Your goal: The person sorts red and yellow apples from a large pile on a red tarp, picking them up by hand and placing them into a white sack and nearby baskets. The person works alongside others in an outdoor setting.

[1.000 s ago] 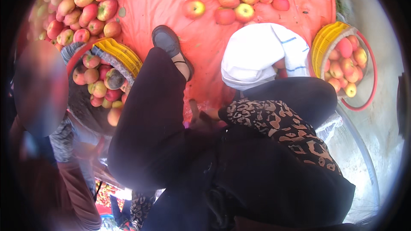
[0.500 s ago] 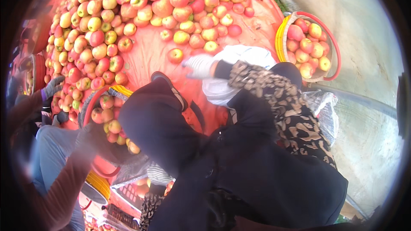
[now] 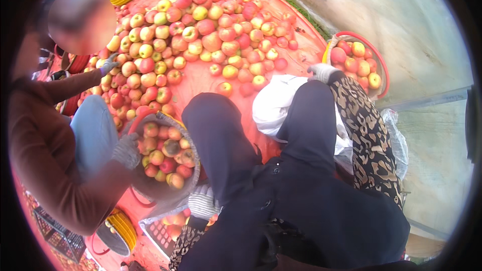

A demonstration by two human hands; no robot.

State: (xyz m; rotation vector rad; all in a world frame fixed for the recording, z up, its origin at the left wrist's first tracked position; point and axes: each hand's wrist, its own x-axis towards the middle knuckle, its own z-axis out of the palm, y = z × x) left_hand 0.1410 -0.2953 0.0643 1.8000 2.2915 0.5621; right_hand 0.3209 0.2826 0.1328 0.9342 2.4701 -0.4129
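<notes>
- At the far left, a co-worker in a brown top had one gloved hand (image 3: 109,63) at the apple heap (image 3: 201,35) and the other (image 3: 126,151) beside the near bucket (image 3: 193,178), which was full of apples.
- Next came a pale perforated crate (image 3: 155,231), apples in it, low by the person's left thigh. The left hand (image 3: 203,202), in a striped glove, was just beside it; its fingers were hidden from me, so I couldn't tell if they gripped anything.
- The white cloth (image 3: 273,105) lay around the right knee, which covered its middle, its length slanting from far left to near right.
- The right hand (image 3: 322,72) was much the nearer to that cloth, just past its far right edge, fingertips pointing left. Whether they pinched cloth, I couldn't tell.
- Behind that wrist, rightward, stood a yellow bucket (image 3: 327,53) of apples.
</notes>
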